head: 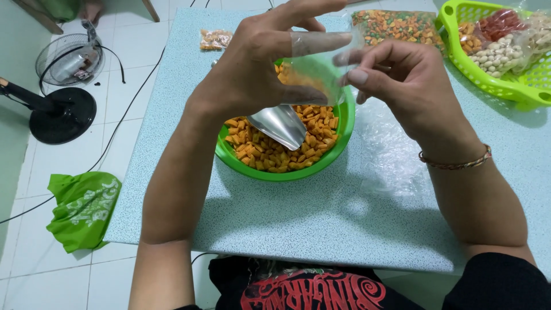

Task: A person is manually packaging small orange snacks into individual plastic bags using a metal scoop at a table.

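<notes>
Two hands pull open a small clear plastic bag above the round green plastic bowl.

Left hand and right hand pinch opposite edges with fingertips together, mouth held wide; a shiny metal scoop rests in the orange snack pieces.

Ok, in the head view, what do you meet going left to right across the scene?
Standing fan on the floor → green bag on the floor → green bowl of orange snacks with a metal scoop in it → green basket of packed nuts.

Small clear plastic bag, partly opened, held above orange snacks.
</notes>
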